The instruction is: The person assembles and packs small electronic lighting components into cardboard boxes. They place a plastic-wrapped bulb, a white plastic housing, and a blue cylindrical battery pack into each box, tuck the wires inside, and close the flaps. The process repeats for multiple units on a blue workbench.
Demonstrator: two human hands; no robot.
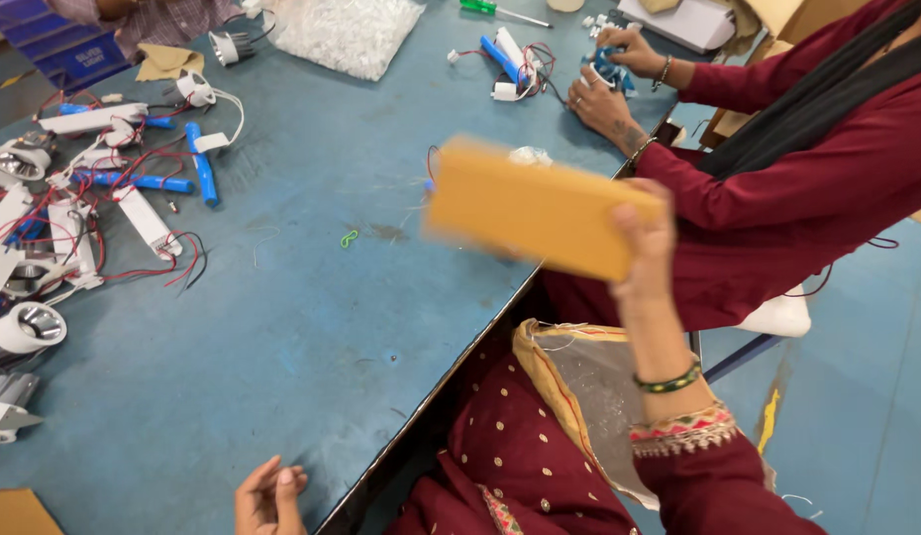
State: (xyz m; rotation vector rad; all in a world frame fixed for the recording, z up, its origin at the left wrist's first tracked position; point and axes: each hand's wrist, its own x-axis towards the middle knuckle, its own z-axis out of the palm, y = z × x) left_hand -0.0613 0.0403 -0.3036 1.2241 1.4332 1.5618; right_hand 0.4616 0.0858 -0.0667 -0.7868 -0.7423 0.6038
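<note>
The right hand (pixel 644 243) grips a tan box (pixel 542 206), blurred, mid-frame above the tabletop (pixel 282 347) edge, fingers clamped on its right end. The left hand (pixel 270 498), bottom of frame, rests loosely curled, empty. Setting the box down calls for a steady placement.

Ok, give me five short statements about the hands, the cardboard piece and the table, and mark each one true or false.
1. The right hand holds up a flat tan cardboard piece. True.
2. The left hand grips a blue tube. False: it rests empty at the edge of the blue table.
3. A co-worker's hands work on wired parts at the far table edge. True.
4. The wearer's right wrist is bare. False: it wears a green bangle.
5. The small green loop lies on the floor. False: it lies on the table.
</note>
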